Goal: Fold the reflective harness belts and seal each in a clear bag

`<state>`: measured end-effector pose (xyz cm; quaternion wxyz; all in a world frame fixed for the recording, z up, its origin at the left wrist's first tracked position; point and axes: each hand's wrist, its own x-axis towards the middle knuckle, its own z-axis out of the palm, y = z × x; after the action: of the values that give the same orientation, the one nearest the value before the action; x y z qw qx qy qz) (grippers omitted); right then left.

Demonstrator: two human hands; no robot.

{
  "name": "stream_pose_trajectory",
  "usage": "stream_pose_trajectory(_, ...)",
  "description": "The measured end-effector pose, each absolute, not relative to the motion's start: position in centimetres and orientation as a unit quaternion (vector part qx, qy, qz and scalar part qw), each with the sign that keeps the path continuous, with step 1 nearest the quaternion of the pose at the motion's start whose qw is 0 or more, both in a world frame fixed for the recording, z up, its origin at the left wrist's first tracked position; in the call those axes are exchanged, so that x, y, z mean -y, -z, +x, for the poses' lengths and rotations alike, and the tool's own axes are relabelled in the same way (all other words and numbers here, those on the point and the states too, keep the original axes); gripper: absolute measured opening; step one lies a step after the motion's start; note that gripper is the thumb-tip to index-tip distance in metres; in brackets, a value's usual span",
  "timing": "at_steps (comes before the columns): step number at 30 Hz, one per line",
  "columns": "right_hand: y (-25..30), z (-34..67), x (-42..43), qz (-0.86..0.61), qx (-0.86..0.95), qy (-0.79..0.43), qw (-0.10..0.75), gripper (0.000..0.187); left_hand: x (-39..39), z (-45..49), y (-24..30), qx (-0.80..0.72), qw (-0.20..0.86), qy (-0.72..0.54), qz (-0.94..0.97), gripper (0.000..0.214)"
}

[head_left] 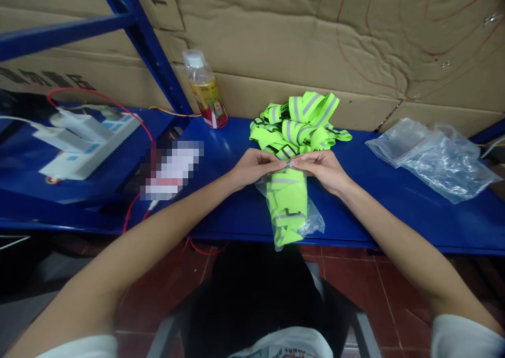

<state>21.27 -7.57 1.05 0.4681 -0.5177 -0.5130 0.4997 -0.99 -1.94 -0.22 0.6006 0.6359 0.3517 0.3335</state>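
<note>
A clear plastic bag [303, 222] with a folded neon-green reflective strap [286, 203] inside lies on the blue shelf [394, 200], its lower end hanging over the front edge. My left hand [254, 167] and my right hand [321, 169] both pinch the bag's top edge, fingertips nearly touching. Just behind my hands sits a loose pile of neon-green reflective straps [298, 122] with grey stripes and black buckles.
A pile of empty clear bags [434, 155] lies at the right. A plastic bottle [205, 90] stands at the back by a blue upright. A white power strip [84, 137] with red cable sits at the left. Cardboard lines the back wall.
</note>
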Motion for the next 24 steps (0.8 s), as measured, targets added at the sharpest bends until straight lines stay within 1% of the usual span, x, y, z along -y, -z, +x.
stream_pose_trajectory(4, -0.9, 20.83, 7.28, -0.527, 0.463, -0.524, 0.483, 0.038, 2.17, -0.61, 0.26, -0.344, 0.588, -0.397, 0.615, 0.033)
stream_pose_trajectory(7, -0.8, 20.73, 7.17, -0.522, 0.456, -0.533, 0.485, 0.038, 2.08, -0.54, 0.23, -0.356, 0.588, -0.397, 0.608, 0.03)
stream_pose_trajectory(12, -0.55, 20.87, 7.12, -0.55, 0.456, -0.504, 0.486, 0.038, 1.83, -0.52, 0.36, -0.373, 0.574, -0.391, 0.615, 0.025)
stream_pose_trajectory(15, -0.6, 20.91, 7.23, -0.535, 0.48, -0.487, 0.496, 0.038, 1.78, -0.59, 0.52, -0.367, 0.554, -0.394, 0.635, 0.028)
stream_pose_trajectory(19, -1.06, 21.04, 7.61, -0.5, 0.557, -0.434, 0.501, 0.036, 1.65, -0.89, 0.74, -0.333, 0.554, -0.36, 0.673, 0.033)
stream_pose_trajectory(24, -1.04, 21.17, 7.6, -0.493, 0.592, -0.424, 0.476, 0.035, 1.52, -1.17, 0.81, -0.287, 0.573, -0.328, 0.694, 0.035)
